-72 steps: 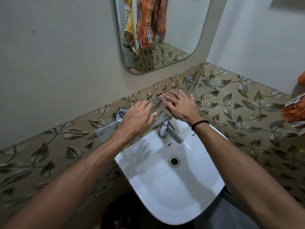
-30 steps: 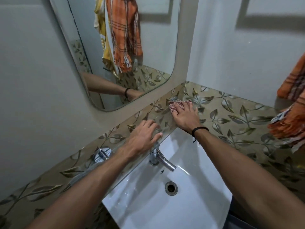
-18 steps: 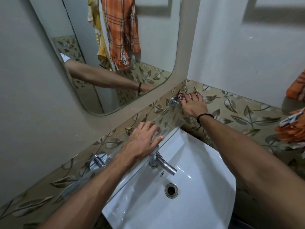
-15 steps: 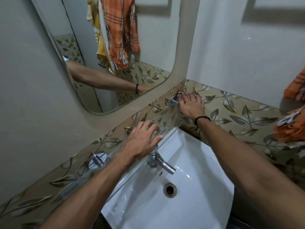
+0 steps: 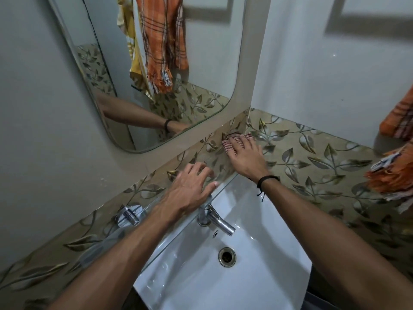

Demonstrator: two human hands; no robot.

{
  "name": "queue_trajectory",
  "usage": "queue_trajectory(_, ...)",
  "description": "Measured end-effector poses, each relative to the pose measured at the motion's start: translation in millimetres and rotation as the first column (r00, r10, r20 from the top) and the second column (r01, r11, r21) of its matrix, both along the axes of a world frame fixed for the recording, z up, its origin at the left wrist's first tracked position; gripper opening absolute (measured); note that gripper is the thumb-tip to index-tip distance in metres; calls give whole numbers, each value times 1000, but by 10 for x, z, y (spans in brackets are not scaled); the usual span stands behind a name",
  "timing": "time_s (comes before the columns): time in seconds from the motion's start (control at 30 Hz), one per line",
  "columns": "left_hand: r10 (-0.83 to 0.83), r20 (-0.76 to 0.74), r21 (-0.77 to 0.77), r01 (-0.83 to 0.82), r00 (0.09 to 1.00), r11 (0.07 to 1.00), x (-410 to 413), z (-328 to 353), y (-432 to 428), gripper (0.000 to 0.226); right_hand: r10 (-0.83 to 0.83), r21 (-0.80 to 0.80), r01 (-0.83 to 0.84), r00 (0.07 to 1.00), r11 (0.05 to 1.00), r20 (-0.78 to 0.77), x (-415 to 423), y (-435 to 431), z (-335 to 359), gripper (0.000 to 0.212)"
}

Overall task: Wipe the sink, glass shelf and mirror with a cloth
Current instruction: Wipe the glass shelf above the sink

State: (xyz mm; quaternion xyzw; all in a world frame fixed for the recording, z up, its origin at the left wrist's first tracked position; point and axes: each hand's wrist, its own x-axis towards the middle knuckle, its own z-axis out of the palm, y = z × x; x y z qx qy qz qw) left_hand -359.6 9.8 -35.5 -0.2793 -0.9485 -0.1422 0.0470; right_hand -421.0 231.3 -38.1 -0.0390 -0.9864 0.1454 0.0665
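The checked cloth (image 5: 228,146) is being pressed onto the glass shelf (image 5: 111,240), in the wall corner, by the straight, spread fingers (image 5: 241,142) of the right hand (image 5: 244,157), while the left hand (image 5: 190,186) is being rested beside it, fingers spread.

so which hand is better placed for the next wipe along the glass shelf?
Right. The right hand presses the cloth flat onto the glass shelf at its corner end, so it can probably sweep back along it. The left hand rests bare on the shelf above the tap, without cloth.
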Motion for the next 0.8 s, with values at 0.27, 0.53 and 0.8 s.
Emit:
queue_trajectory(0.27,-2,4,23,2,1000,1000,13,9,-12,34,-144,-30,147,986,989,81,-568,428,109,63)
queue_trajectory(0.53,1,-4,-1,-1,1000,1000,24,78,8,34,-257,-83,265,962,961,94,-307,81,109,60)
queue_trajectory(0.8,10,-41,-2,-10,999,1000,10,33,31,36,-60,21,61,997,998,-44,360,-302,-48,57)
